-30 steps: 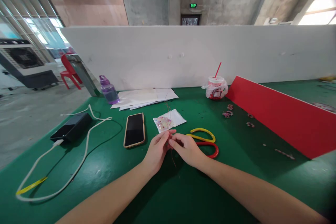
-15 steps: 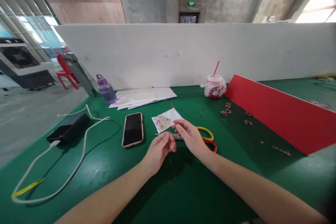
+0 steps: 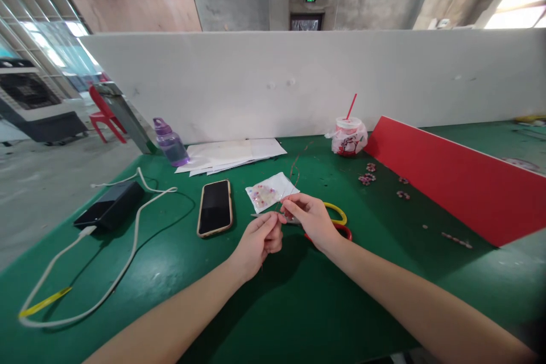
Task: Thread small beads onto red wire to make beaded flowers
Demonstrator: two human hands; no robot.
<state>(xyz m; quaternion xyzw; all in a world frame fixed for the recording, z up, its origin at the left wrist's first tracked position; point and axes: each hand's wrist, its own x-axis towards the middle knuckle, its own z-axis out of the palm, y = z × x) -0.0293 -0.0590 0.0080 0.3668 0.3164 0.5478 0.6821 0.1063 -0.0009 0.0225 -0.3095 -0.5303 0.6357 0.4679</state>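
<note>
Left hand and right hand both pinch a thin wire, fingertips almost meeting, probably to steady it, while its free end curves away beyond the grip, past the bead bag.

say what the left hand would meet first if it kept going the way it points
Most likely the right hand: the left hand points at its fingers, almost touching, both pinching a thin wire.

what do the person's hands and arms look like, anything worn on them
Both hands are bare, no gloves: the left hand and right hand show no rings. The left forearm and right forearm are bare too, with no sleeve, watch or bracelet in view.
</note>
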